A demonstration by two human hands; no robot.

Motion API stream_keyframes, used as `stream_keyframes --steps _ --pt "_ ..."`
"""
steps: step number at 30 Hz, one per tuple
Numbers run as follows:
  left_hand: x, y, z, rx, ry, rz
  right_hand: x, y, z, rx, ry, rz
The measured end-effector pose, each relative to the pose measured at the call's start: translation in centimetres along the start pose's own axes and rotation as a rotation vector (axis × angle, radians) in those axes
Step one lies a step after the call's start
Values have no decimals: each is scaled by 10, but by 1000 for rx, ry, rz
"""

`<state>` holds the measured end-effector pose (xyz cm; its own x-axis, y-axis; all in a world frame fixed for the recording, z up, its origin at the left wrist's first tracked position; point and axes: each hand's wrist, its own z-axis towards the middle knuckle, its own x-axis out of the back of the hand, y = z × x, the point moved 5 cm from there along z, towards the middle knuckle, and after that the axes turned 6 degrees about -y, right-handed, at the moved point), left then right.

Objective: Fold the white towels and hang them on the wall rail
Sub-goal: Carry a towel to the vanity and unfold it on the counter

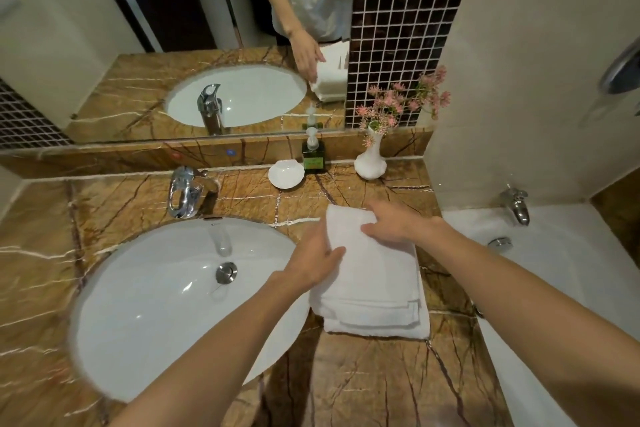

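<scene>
On the white towel stack, at its far end, both hands are laid down. The left hand rests palm down at the stack's left edge, fingers spread and loosely curled over the cloth, pressing rather than pinching. The right hand lies across the far corner, fingers bent and flat on the top layer; it is not closed around anything that I can see.

The towels sit on the marble surface, just right of the sink, with the stack's left near corner reaching over the basin rim. Their long axis runs from the person toward the mirror, tilted slightly left at the far end. Layered edges face the person, and the far end, under the hands, looks rounded, so I judge the closed fold points to the mirror.

Risks, as I judge them: a push to the left could tip the overhanging edge into the basin, where it may get wet. Lifting from the far end alone could let the near layers fan open and undo the folding. A sweep forward might reach the soap dish, the pump bottle or the flower vase, which stand near the far end. To the right the bathtub lies beside the counter edge. No wall rail is in view.
</scene>
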<state>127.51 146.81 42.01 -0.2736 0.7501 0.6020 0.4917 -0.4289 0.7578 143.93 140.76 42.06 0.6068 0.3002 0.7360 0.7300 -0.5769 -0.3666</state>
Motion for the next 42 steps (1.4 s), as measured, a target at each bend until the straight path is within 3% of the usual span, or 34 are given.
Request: stream_keyframes --steps 2,8,16,23,32,38,42 --pt "2 2 0 2 18 -60 0 -3 -1 40 27 14" --pt "8 -11 4 223 -15 -317 9 -10 -18 176 44 73" --pt "27 14 -7 159 40 -418 31 -34 -48 321 79 115" --pt "53 45 -29 120 281 -559 32 -70 -80 282 410 101" --pt "108 38 -77 241 570 -696 -1 -153 -106 512 181 153" --pt "134 15 -118 234 527 -671 -18 -198 -115 666 99 164" --pt "152 -13 -143 274 487 -662 -28 -218 -110 613 34 276"
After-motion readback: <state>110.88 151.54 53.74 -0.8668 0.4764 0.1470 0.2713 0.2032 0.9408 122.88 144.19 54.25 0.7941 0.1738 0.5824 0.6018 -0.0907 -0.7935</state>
